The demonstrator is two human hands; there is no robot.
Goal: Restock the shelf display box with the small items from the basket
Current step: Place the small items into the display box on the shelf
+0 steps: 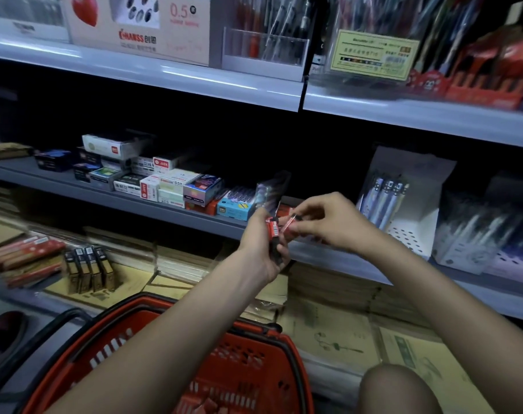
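My left hand point(261, 249) grips a bundle of small red-and-black packs point(274, 234) in front of the middle shelf. My right hand point(326, 222) pinches one slim red pack point(290, 224) at the top of that bundle. Just behind both hands a red display box point(287, 204) sits on the middle shelf, mostly hidden by my fingers. The red plastic basket point(152, 348) stands low in front of me, under my left forearm, with several small red packs point(206, 404) in its bottom.
Small stationery boxes point(164, 180) crowd the middle shelf point(134, 201) left of my hands. A white pen display point(403, 204) stands to the right. Stacked brown paper packs point(329, 294) and dark upright boxes point(88, 270) fill the bottom shelf. My knee point(397, 389) is at lower right.
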